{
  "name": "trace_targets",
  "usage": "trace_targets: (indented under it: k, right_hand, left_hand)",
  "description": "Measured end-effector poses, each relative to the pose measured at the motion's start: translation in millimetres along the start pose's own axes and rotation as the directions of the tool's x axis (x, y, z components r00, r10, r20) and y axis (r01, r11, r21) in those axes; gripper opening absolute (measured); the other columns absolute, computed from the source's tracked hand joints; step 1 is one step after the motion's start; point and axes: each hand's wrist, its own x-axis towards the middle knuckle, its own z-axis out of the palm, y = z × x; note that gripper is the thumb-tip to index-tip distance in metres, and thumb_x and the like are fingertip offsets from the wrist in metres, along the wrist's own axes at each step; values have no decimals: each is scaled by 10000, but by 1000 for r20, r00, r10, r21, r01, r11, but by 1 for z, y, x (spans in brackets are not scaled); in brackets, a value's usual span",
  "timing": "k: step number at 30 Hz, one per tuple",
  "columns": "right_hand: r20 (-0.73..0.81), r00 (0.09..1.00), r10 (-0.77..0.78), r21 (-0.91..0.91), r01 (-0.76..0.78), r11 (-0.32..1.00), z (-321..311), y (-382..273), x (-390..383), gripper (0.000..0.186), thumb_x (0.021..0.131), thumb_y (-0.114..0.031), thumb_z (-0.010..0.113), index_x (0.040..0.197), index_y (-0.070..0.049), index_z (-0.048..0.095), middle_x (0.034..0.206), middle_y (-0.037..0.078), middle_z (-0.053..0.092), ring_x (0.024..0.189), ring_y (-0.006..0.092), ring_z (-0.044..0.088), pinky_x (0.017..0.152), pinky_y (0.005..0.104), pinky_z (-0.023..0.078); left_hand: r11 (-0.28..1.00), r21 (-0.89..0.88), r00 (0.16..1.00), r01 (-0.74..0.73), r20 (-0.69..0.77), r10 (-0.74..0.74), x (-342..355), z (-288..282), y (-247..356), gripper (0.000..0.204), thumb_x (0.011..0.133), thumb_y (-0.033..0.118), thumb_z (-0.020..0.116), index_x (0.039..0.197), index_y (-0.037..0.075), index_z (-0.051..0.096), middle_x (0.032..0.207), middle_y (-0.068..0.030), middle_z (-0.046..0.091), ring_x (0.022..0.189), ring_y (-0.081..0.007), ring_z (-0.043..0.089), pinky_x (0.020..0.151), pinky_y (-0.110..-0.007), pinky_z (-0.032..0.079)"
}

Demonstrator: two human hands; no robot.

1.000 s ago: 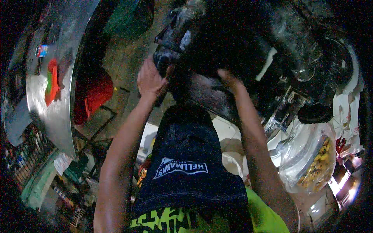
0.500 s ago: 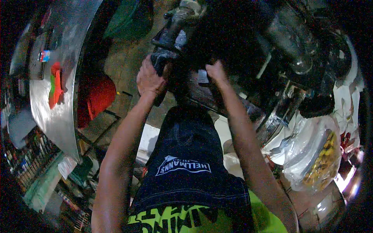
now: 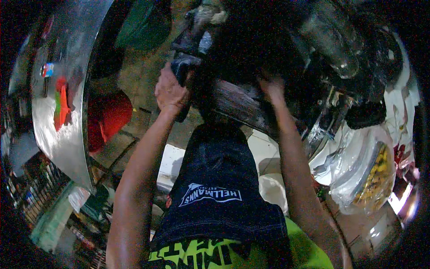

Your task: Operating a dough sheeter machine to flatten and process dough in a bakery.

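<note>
My left hand (image 3: 171, 89) is closed around a dark, angular, handle-like part (image 3: 182, 69). It sits at the near end of a long dark assembly (image 3: 192, 38) with a pale grey patch, whose kind I cannot make out. My right hand (image 3: 272, 87) reaches into deep shadow over the far edge of a weathered grey board (image 3: 242, 101). Its fingers are dark and blurred, and whatever they may touch is hidden. My dark apron (image 3: 215, 170) hangs between both forearms, just short of the board.
A shiny metal table (image 3: 49, 134) at the left bears a red and green item (image 3: 62, 107) and a small blue and red container (image 3: 47, 70). Beneath its edge is something red (image 3: 109, 119). At the right, a clear plastic bag (image 3: 358, 179) holds yellow pieces beside dark machinery (image 3: 340, 62).
My right hand has moved to the right over the board, and the small pale piece beside it before is out of sight. My left hand stays on the dark handle-like part.
</note>
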Motion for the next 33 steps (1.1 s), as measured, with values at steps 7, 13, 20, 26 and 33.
trace_targets:
  k: [7,13,20,26,33]
  right_hand:
    - [200,787,584,-265,-530,805,55,-68,-3,639,793,-335,603,1320,-46,386,1235,218,515,1117,388,504,952,422,401]
    - [22,994,111,-301,-99,948,-9,4,-8,589,755,-250,649,1282,-68,460,1192,199,550,1056,353,551,875,422,465]
    - [-218,964,154,-284,-213,935,41,-109,-13,506,714,-288,706,1104,-5,553,1051,203,616,966,344,596,821,423,475]
    - [-401,889,221,-53,-264,963,-86,30,-89,400,740,-255,711,1021,-9,568,864,166,641,811,357,616,732,407,483]
    - [-587,800,122,-241,-317,917,12,-90,-50,492,686,-311,737,1037,-19,554,966,214,633,919,381,601,770,435,468]
  left_hand:
    - [1000,-18,1000,-25,-2,25,-3,-1,-13,740,789,561,541,1273,31,364,1152,-169,503,1046,-349,504,868,-439,417]
    - [997,-8,997,-76,-12,76,3,10,-10,741,787,574,533,1264,29,375,1130,-169,508,1024,-342,512,860,-440,418]
    - [997,-21,997,-72,23,73,1,24,-22,728,803,551,517,1271,13,373,1136,-165,502,1032,-320,513,863,-418,417]
    - [982,93,982,-162,-78,170,-6,26,-16,743,807,558,502,1287,10,358,1174,-170,491,1064,-325,497,900,-420,398]
    - [988,78,989,-130,-66,135,4,32,-21,704,804,495,548,1286,18,357,1179,-161,488,1040,-316,512,879,-422,410]
